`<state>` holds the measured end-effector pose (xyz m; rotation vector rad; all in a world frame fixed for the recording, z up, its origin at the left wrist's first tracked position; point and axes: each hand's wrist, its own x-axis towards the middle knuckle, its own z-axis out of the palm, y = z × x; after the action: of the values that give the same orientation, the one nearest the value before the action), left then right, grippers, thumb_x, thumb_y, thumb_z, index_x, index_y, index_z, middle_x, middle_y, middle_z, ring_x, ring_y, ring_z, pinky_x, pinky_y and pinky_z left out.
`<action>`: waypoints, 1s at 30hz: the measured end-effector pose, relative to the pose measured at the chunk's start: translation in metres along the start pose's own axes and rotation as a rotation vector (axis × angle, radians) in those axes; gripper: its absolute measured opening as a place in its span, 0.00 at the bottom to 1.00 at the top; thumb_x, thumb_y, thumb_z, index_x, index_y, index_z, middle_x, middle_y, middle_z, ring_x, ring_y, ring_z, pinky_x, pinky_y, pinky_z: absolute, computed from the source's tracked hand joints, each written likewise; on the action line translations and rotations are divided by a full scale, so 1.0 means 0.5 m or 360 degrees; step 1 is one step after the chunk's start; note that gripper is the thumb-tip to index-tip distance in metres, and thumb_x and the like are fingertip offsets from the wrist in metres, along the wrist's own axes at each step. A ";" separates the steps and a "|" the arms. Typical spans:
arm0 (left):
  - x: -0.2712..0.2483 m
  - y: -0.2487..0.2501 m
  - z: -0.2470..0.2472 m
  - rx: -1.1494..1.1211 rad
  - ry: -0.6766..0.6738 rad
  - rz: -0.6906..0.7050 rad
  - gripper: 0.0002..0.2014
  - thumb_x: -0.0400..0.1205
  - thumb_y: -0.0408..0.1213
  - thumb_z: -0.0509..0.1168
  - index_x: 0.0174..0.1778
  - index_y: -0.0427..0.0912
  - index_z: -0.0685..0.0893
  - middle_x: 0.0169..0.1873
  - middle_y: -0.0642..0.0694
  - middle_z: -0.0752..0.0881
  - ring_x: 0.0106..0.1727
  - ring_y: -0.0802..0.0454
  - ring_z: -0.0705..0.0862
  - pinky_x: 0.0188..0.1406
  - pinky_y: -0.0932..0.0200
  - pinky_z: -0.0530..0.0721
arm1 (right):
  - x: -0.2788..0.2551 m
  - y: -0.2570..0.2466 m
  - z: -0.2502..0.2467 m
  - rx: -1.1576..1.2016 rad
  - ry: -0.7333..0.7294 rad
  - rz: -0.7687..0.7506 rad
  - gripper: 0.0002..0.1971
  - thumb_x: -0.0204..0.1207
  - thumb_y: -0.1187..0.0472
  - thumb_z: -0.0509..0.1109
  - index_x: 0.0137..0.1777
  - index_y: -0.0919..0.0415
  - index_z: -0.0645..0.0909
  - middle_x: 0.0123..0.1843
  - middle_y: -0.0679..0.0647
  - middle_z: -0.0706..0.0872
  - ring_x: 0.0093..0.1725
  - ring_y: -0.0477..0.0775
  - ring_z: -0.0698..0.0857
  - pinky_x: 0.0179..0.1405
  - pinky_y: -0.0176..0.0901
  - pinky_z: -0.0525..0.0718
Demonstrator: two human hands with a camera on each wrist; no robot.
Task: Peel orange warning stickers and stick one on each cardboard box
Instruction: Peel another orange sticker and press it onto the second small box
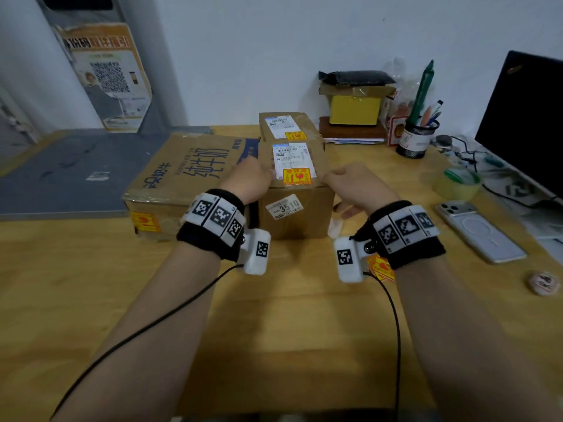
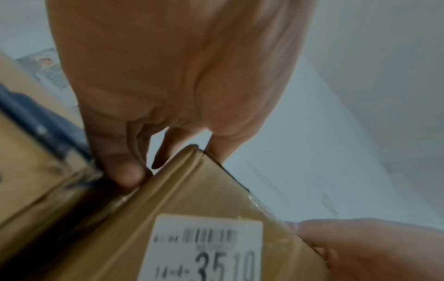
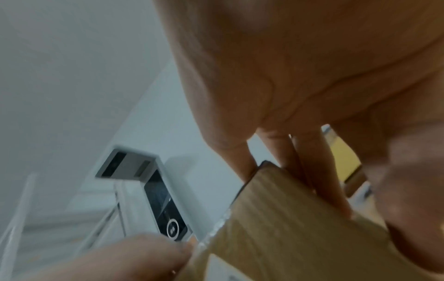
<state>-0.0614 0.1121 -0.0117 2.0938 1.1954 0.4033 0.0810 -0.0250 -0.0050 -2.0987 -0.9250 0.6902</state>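
A small cardboard box (image 1: pixel 295 214) with a "3510" label stands mid-table, an orange warning sticker (image 1: pixel 297 176) on its top. My left hand (image 1: pixel 259 175) grips its left side, thumb and fingers (image 2: pixel 127 171) at the top edge of that box (image 2: pixel 192 209). My right hand (image 1: pixel 341 178) grips its right side, fingers (image 3: pixel 331 190) lying along the box (image 3: pixel 288 218). Behind it stands a second small box (image 1: pixel 307 126) bearing a sticker (image 1: pixel 295 136). A large milk carton (image 1: pixel 182 178) on the left has a sticker (image 1: pixel 145 222) on its front. Loose orange stickers (image 1: pixel 380 268) lie under my right wrist.
A phone (image 1: pixel 479 231), a tape roll (image 1: pixel 458 184), a pen holder (image 1: pixel 417 138) and a monitor (image 1: pixel 524 117) crowd the right side. A yellow box (image 1: pixel 355 109) sits at the back. A grey board (image 1: pixel 76 172) lies left. A crumpled scrap (image 1: pixel 545 283) rests near right.
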 end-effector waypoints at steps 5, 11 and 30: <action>-0.053 0.008 -0.015 -0.0151 0.0047 0.0016 0.14 0.87 0.44 0.64 0.61 0.37 0.84 0.50 0.43 0.88 0.47 0.46 0.88 0.32 0.56 0.88 | -0.032 0.000 -0.005 0.0436 0.0013 0.0012 0.12 0.85 0.59 0.70 0.61 0.66 0.87 0.47 0.57 0.90 0.36 0.55 0.93 0.25 0.42 0.90; -0.094 0.082 -0.031 -0.0493 0.0209 0.0289 0.06 0.86 0.38 0.62 0.51 0.54 0.82 0.49 0.53 0.87 0.52 0.47 0.88 0.48 0.41 0.92 | -0.065 0.001 -0.063 0.0620 0.0299 -0.0237 0.11 0.83 0.58 0.71 0.62 0.54 0.90 0.54 0.53 0.94 0.50 0.55 0.93 0.43 0.55 0.96; 0.178 0.196 0.181 -0.1109 -0.0147 0.0004 0.20 0.85 0.24 0.57 0.74 0.35 0.79 0.73 0.36 0.78 0.69 0.37 0.80 0.62 0.39 0.87 | 0.209 0.121 -0.147 0.0734 0.0353 -0.0022 0.14 0.81 0.64 0.69 0.64 0.48 0.83 0.63 0.53 0.88 0.66 0.58 0.85 0.60 0.57 0.89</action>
<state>0.0990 0.1165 -0.0147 1.4896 0.8342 0.6137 0.2184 -0.0017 -0.0276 -1.7135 -0.5892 0.5836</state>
